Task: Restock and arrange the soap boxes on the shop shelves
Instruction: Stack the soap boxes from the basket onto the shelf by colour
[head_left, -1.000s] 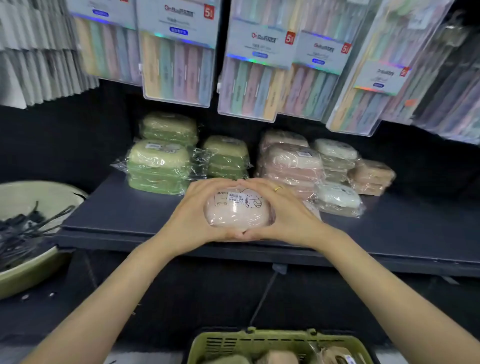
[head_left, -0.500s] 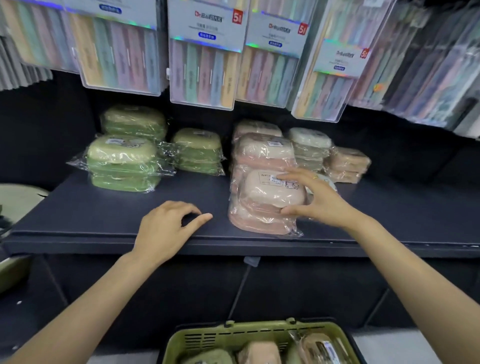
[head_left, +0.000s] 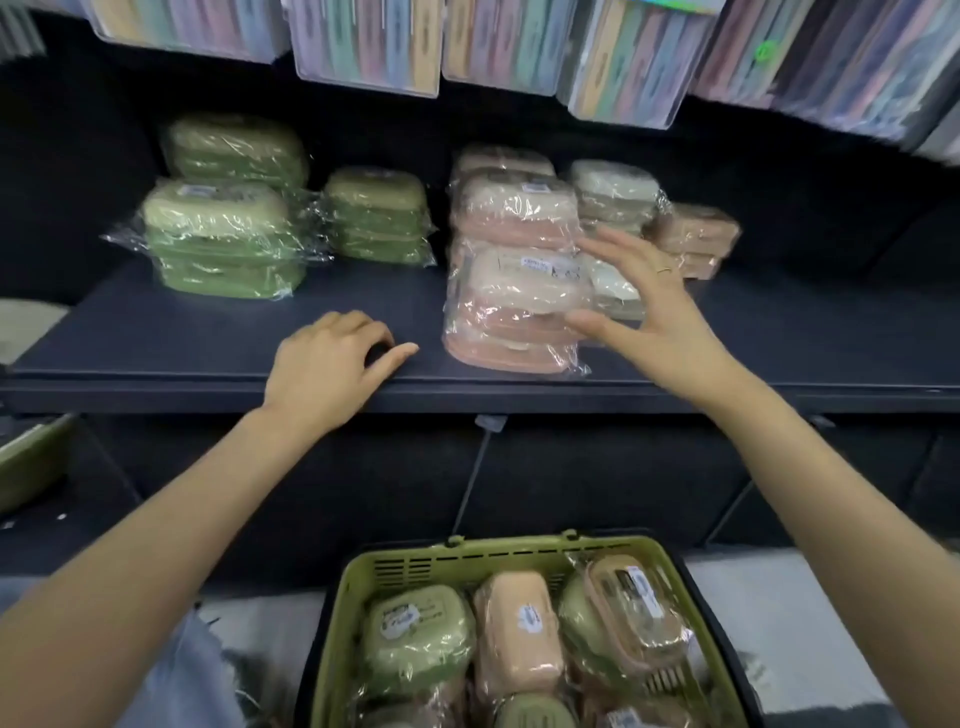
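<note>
A pink soap box (head_left: 524, 283) in clear wrap tops the front pink stack on the dark shelf (head_left: 208, 338). My right hand (head_left: 654, 317) hovers just right of it, fingers spread and holding nothing. My left hand (head_left: 332, 364) rests on the shelf near its front edge, fingers loosely curled, empty. Green soap box stacks (head_left: 223, 239) stand at the left, with a smaller green stack (head_left: 376, 215) beside them. More pink boxes (head_left: 514, 208) sit behind the front stack, and white (head_left: 615, 195) and tan boxes (head_left: 696, 236) lie to the right.
A green basket (head_left: 395, 566) on the floor below holds several wrapped green and pink soap boxes. Hanging packs of pastel items (head_left: 363, 47) overhang the shelf from above. A pale green basin (head_left: 31, 457) sits at the far left.
My right hand has let go of the pink soap box on the front stack and pulled back slightly to the right. The left hand stays on the shelf. The view has dropped lower.
</note>
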